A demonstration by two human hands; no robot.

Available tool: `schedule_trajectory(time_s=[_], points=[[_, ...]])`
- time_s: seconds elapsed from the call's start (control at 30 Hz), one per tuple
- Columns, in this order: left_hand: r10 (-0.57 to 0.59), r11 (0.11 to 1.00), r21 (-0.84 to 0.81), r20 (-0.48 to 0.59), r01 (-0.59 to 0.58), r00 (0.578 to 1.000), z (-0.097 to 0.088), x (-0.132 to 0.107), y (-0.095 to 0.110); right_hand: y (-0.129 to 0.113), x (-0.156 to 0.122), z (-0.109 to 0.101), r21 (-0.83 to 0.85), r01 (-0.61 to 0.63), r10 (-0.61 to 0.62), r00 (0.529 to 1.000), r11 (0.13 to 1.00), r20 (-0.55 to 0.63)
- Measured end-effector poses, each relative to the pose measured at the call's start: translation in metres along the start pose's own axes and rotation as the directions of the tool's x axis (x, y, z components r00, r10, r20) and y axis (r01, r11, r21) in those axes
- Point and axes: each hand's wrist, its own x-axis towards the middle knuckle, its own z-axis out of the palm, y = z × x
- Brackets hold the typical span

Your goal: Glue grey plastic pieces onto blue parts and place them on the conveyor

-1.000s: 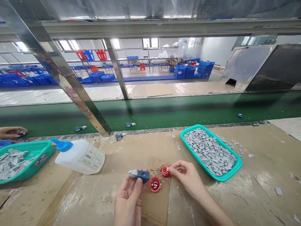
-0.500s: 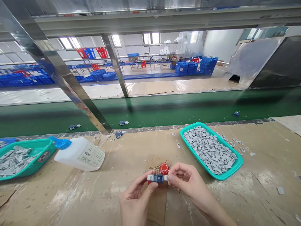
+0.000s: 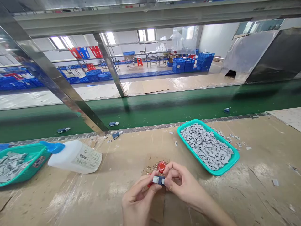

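Between the thumb and fingers of my left hand (image 3: 140, 196) is a small dark blue and light grey plastic part (image 3: 158, 180), held above the bench. From the right, my right hand (image 3: 181, 183) pinches a small light grey plastic piece (image 3: 163, 181) against the blue end of that part. Fingertips hide much of both, so I cannot tell how far the piece sits in it. Just behind the fingers stands a red round cap-like object (image 3: 161, 167) on a stained cardboard strip (image 3: 157, 205).
Right of my hands lies a turquoise basket (image 3: 235, 160) of grey pieces, with loose ones beyond it. To the left are a white bottle (image 3: 75, 157) with a blue cap and a green basket (image 3: 35, 171). A green conveyor belt (image 3: 150, 110) carries several blue-grey parts behind a metal post (image 3: 68, 91).
My right hand has moved the grey piece left, from a small gap to contact with the blue end. The held part has turned slightly. Parts on the belt have shifted left in view.
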Motion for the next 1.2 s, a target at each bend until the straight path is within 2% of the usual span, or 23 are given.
schedule_trajectory(time_s=[0.1, 0.2, 0.3, 0.4, 0.5, 0.53, 0.57, 0.63, 0.67, 0.73, 0.8, 0.83, 0.93, 1.0, 1.2], points=[[0.009, 1.0, 0.021, 0.042, -0.01, 0.999, 0.002, 0.0, 0.0, 0.003, 0.0, -0.002, -0.025, -0.011, 0.012, 0.999, 1.0, 0.043], [0.018, 0.999, 0.027, 0.043, -0.02, 0.999, 0.006, -0.001, 0.005, 0.003, 0.001, -0.002, 0.036, -0.034, 0.032, 0.998, 0.999, 0.046], [-0.045, 0.999, -0.022, 0.06, 0.046, 0.997, 0.011, 0.0, 0.01, -0.001, 0.001, 0.0, 0.043, -0.013, 0.014, 1.0, 0.999, -0.009], [-0.149, 0.987, -0.041, 0.139, 0.156, 0.979, 0.014, 0.005, 0.013, -0.01, 0.001, -0.002, -0.022, 0.037, -0.038, 0.997, 0.999, -0.064], [-0.161, 0.987, 0.005, 0.199, 0.164, 0.967, 0.01, 0.022, 0.014, -0.018, 0.0, -0.021, -0.178, 0.098, -0.127, 0.979, 0.979, -0.158], [-0.148, 0.989, 0.033, 0.212, 0.144, 0.966, 0.008, 0.03, 0.014, -0.019, -0.001, -0.033, -0.27, 0.106, -0.175, 0.954, 0.957, -0.243], [-0.131, 0.991, 0.064, 0.223, 0.12, 0.966, 0.005, 0.04, 0.014, -0.02, -0.001, -0.047, -0.378, 0.095, -0.235, 0.909, 0.921, -0.345], [-0.078, 0.99, 0.131, 0.24, 0.047, 0.968, -0.001, 0.065, 0.015, -0.018, -0.003, -0.077, -0.603, -0.008, -0.402, 0.738, 0.798, -0.542], [-0.039, 0.986, 0.167, 0.253, -0.004, 0.967, -0.003, 0.079, 0.014, -0.015, -0.003, -0.092, -0.686, -0.08, -0.47, 0.67, 0.724, -0.574], [0.075, 0.947, 0.279, 0.295, -0.161, 0.953, -0.005, 0.111, 0.009, -0.008, -0.002, -0.115, -0.766, -0.208, -0.525, 0.618, 0.608, -0.585], [0.19, 0.826, 0.441, 0.366, -0.35, 0.911, -0.003, 0.144, 0.001, -0.001, 0.0, -0.126, -0.793, -0.301, -0.518, 0.627, 0.529, -0.583], [0.236, 0.725, 0.535, 0.4, -0.434, 0.886, -0.001, 0.16, -0.005, 0.001, 0.001, -0.128, -0.801, -0.331, -0.504, 0.641, 0.499, -0.579], [0.274, 0.581, 0.639, 0.428, -0.503, 0.861, 0.01, 0.202, -0.023, 0.005, 0.007, -0.124, -0.814, -0.376, -0.462, 0.682, 0.444, -0.567], [0.286, 0.523, 0.66, 0.461, -0.54, 0.84, 0.019, 0.222, -0.032, 0.005, 0.009, -0.12, -0.809, -0.399, -0.448, 0.684, 0.431, -0.576], [0.339, 0.365, 0.649, 0.575, -0.667, 0.745, 0.035, 0.26, -0.049, 0.007, 0.015, -0.12, -0.813, -0.414, -0.433, 0.696, 0.41, -0.573]])
